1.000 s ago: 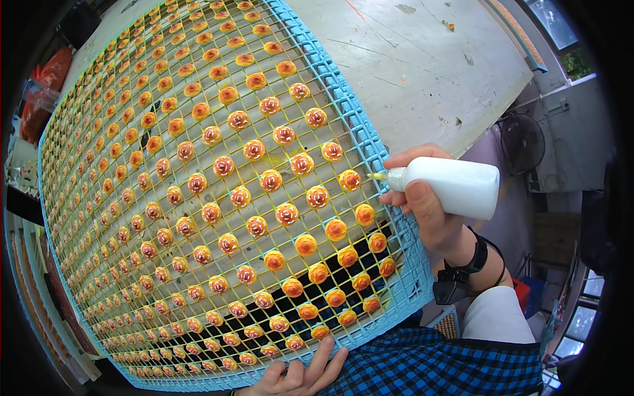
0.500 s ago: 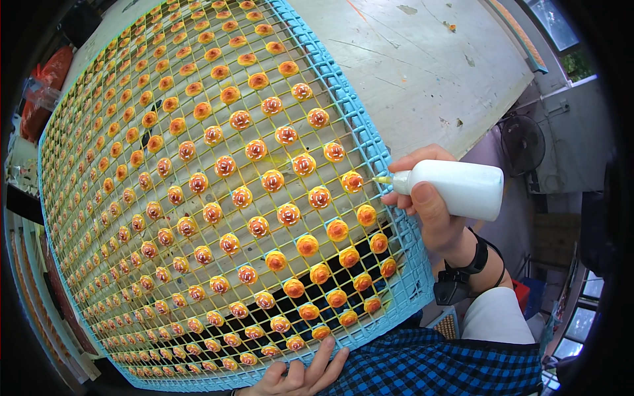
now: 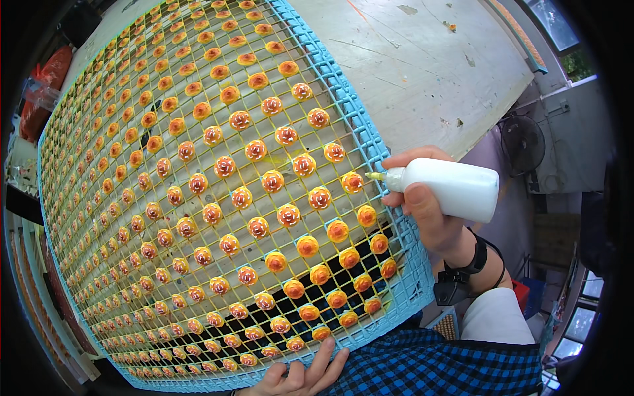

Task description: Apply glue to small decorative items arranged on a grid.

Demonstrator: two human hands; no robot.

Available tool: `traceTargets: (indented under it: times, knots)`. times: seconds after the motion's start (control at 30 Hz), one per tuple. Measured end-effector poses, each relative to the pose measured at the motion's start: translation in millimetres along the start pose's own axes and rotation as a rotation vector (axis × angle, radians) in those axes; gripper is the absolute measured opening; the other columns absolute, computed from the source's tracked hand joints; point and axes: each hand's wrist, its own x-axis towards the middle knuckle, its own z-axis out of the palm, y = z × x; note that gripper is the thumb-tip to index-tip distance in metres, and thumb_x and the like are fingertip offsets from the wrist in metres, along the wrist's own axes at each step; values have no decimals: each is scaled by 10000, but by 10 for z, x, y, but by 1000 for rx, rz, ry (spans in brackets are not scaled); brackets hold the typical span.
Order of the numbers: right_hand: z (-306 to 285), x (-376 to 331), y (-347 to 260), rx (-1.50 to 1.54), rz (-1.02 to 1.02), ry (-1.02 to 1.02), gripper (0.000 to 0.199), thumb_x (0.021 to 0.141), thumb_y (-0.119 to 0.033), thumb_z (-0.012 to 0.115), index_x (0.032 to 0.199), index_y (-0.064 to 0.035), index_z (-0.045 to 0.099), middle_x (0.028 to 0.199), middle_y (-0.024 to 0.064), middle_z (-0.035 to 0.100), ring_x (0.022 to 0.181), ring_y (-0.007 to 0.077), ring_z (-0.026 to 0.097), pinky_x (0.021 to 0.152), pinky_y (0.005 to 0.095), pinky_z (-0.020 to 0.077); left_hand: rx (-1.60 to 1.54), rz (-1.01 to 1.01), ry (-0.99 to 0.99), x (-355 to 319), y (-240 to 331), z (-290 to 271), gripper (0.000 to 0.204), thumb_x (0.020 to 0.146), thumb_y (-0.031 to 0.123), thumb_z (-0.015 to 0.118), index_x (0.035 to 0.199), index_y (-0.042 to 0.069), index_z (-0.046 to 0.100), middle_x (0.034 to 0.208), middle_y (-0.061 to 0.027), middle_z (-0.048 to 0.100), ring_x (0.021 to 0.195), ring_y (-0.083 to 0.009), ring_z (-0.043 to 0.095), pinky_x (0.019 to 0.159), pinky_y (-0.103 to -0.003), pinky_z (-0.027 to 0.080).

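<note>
A wide mesh rack (image 3: 415,280) with a light-blue bound rim and yellow-green cords fills much of the view. Rows of small round orange-and-yellow rosette-like pieces (image 3: 337,230) sit on it, many dotted with white strokes. My right hand (image 3: 432,221) is closed around a white squeeze bottle (image 3: 456,190), tipped toward the left. Its thin yellowish nozzle meets or nearly meets the right side of one rosette (image 3: 352,182) near the rack's right rim. At the near rim my left hand (image 3: 297,375) curls its fingers over the blue edge; its thumb is hidden.
Beneath and beyond the rack lies a worn pale table (image 3: 422,72) with stains and scratches. A standing fan (image 3: 522,143) is on the right, past the table's edge. Red objects (image 3: 46,92) lie at the far left. Blue checked cloth (image 3: 422,363) covers my lap.
My right hand and the bottle have shifted slightly left, bringing the nozzle closer to the rosette by the right rim. My left hand and the rack look unmoved.
</note>
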Motion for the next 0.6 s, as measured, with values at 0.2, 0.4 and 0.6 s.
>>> traceTargets:
  times: [0.2,0.4,0.6]
  knots:
    - [-21,3,-37,83,24,-39,197,847,-173,634,910,11,600,924,120,601,774,157,596,667,259,469,0,-1,-9,5,-3,-9,250,894,236,503,1134,222,573,1201,40,586,739,-128,342,674,-237,322]
    - [-17,-1,-38,67,32,-27,203,849,-168,631,921,17,593,911,115,602,771,149,594,665,256,469,1,-3,-13,10,-2,-13,244,893,237,505,1127,224,572,1205,40,583,745,-128,349,671,-238,324]
    - [-20,-12,-40,80,46,-11,208,853,-171,624,925,21,588,902,107,599,769,142,589,666,249,465,4,12,-16,-10,-8,-8,246,892,243,510,1131,227,566,1210,39,580,745,-130,353,666,-240,327]
